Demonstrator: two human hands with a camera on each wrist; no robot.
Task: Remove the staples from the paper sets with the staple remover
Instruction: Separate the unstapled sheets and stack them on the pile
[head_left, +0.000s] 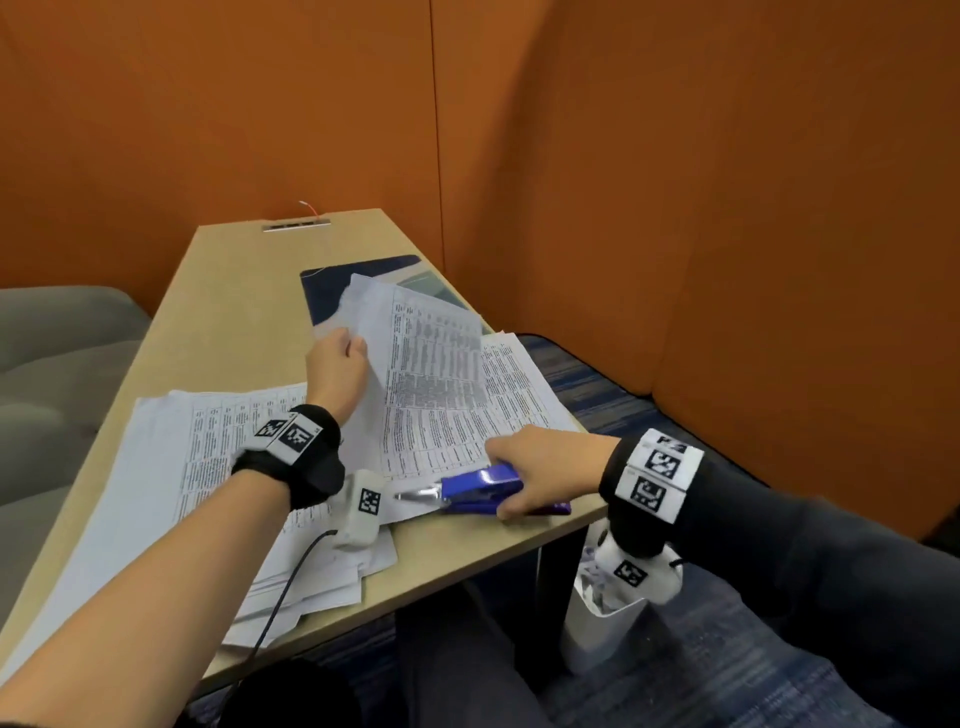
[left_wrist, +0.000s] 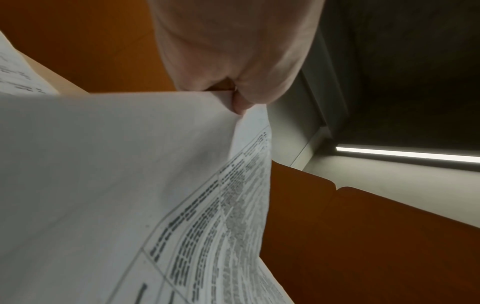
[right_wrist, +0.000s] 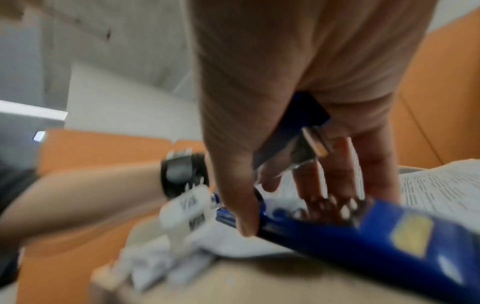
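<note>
Staple remover (head_left: 483, 491) flat, nose pointing left, gripped by right hand (head_left: 540, 467), left hand (head_left: 335, 366) pinching lifted paper set (head_left: 415, 353)

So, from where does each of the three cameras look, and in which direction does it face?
Head: worn on the head, looks forward and down at the table; both forearms, the left hand lifting a paper set, the right hand on the blue staple remover.
Left wrist: looks along the left hand, upward past the pinched paper set to orange wall and ceiling.
Right wrist: looks along the right hand at the staple remover; blurred; the left forearm shows.
Shared: head and left wrist both show the lifted paper set.
</note>
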